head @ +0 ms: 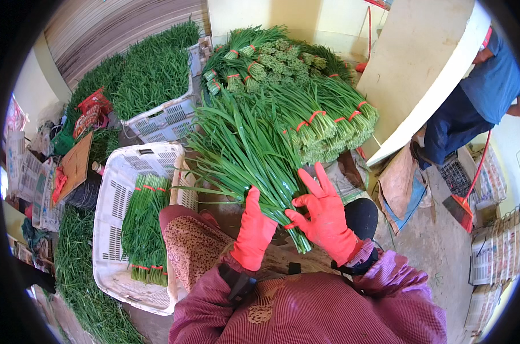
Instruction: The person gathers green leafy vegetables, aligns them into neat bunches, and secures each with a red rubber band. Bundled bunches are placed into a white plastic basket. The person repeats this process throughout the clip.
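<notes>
A bunch of long green leafy stalks, probably garlic chives [260, 159], lies tilted over my lap, its cut ends towards me and a red band near them. My left hand [255, 232], in a red rubber glove, supports the bunch from its left side, thumb up. My right hand [322, 215], gloved the same way, has its thumb and index finger on the stalks by the band, its other fingers raised. Beyond the bunch, tied bundles with red bands [316, 124] are piled up. At my left, a white plastic crate [103, 223] holds more banded bundles [146, 223].
Another white crate [165, 118], heaped with loose greens, stands at the back left. Loose greens [83, 275] cover the floor at far left, near a wooden board [76, 165]. On the right are a pale partition [419, 64], sacks [399, 189], a broom [460, 210] and a person [479, 90] bending.
</notes>
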Demonstrator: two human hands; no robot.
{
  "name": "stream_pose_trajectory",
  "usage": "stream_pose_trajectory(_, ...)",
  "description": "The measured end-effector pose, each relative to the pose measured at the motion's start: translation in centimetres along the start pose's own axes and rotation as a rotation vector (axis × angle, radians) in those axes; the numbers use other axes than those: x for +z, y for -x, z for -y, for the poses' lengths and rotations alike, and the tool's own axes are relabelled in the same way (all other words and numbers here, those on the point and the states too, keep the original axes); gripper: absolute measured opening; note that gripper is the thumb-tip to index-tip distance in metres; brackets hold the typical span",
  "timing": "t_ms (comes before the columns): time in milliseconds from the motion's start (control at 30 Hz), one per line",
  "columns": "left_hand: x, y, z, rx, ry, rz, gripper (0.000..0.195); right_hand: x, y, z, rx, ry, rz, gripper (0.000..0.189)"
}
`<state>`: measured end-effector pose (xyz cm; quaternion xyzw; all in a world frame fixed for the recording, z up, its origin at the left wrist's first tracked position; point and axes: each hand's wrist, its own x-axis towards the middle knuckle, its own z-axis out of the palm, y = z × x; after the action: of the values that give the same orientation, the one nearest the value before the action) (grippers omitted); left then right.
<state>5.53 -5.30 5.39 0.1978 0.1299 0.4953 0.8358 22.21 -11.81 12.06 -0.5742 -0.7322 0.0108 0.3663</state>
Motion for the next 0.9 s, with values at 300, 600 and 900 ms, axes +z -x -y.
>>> stream_pose_trajectory(300,-0.5,0.3,-0.2,0.042,0.037,-0.005,0.058,0.6,1.2,-0.4,-0.045,-0.387,-0.067,0.014)
stream_pose_trajectory(600,-0.8,0.0,-0.9,-0.056,0.130,-0.098,0.057,-6.7,-0.6,2.4,0.730,-0.712,0.829,0.024)
stream_pose_trajectory(900,-0.3,0.4,-1.2,-0.018,0.078,0.122,0.054,-0.5,-1.6,0.0,-0.178,0.039,0.063,0.021)
